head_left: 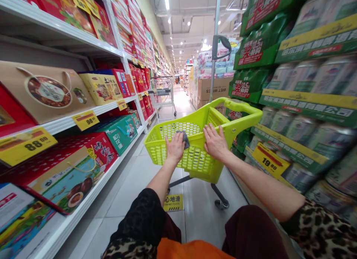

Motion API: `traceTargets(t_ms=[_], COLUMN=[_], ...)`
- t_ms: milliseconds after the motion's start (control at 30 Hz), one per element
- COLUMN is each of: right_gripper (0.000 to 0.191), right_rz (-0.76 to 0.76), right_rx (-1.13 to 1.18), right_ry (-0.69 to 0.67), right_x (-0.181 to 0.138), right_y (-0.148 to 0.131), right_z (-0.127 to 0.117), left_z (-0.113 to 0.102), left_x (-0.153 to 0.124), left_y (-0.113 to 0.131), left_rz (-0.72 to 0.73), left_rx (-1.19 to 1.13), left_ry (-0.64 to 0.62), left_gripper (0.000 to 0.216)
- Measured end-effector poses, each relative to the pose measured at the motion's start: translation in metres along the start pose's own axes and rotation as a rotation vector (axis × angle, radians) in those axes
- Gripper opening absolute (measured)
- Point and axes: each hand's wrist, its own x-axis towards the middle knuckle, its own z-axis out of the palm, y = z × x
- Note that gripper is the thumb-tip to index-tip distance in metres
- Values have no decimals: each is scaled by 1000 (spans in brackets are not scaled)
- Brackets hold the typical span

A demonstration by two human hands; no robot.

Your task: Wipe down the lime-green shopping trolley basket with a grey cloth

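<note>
A lime-green plastic shopping cart (200, 155) stands just in front of me, its basket perforated and its thick handle (251, 116) at the right. At the near side of the basket, my left hand (175, 146) is closed on a grey cloth (183, 139), which shows beside its fingers. The cloth is against the basket's rim and side. Farther right, my right hand (214, 142) grips the same side of the cart, its fingers at the rim and its thumb apart. The undersides of both hands are hidden.
Shelves of boxed goods (75, 166) line the left; stacked beer cans (295, 127) rise close on the right. A metal cart (162, 97) stands farther up the aisle, near cardboard cartons (213, 88). A yellow wet-floor notice (174, 202) lies on the tiles.
</note>
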Motion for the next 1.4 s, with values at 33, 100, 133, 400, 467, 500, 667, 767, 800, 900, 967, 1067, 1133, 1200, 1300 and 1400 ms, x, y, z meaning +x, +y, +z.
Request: traceTargets(t_ms=[33, 100, 133, 400, 467, 500, 667, 767, 800, 900, 967, 1067, 1133, 1200, 1300, 1400], right_gripper=[60, 60, 60, 61, 62, 62, 56, 51, 49, 42, 37, 33, 32, 32, 32, 32], right_rz=[0, -17, -24, 13, -35, -73, -198, -165, -153, -151, -160, -149, -129, -111, -89, -78], right_rx=[-8, -13, -12, 69, 101, 117, 145, 90, 67, 6, -31, -90, -128, -165, -212, -234], right_ry=[-3, -11, -11, 73, 79, 70, -65, -72, -68, -61, -51, -44, -43, -35, -3, 35], right_x=[0, -2, -3, -3, 0, 2, 16, 25, 28, 34, 35, 31, 26, 19, 11, 4], right_y=[2, 3, 3, 1, -1, -2, -15, -24, -26, -28, -24, -9, 8, 28, 58, 84], right_z=[-1, -1, -1, -3, -4, -5, -2, 4, 7, 14, 16, 11, 4, -6, -21, -34], left_z=[0, 2, 3, 2, 0, -1, -5, -7, -8, -11, -12, -14, -16, -17, -19, -20], left_x=[0, 1, 4, 29, 32, 31, 23, 17, 16, 14, 12, 8, 5, 3, 2, 2], left_y=[-2, 3, 9, 62, 59, 54, 26, 14, 12, 10, 9, 3, -2, -6, -7, -5], left_rz=[-18, -24, -7, 119, 108, 105, -12, -24, -13, 12, 13, 3, -14, -30, -36, -41], left_rx=[3, -7, -19, -232, -290, -310, -257, -180, -159, -109, -68, -7, 14, 23, 23, 23], left_ry=[2, 4, 5, -61, -123, -147, -257, -311, -313, -331, -355, -372, -383, -401, -414, -395], left_gripper=[41, 41, 40, 52, 58, 60, 60, 54, 55, 65, 70, 72, 71, 72, 72, 71])
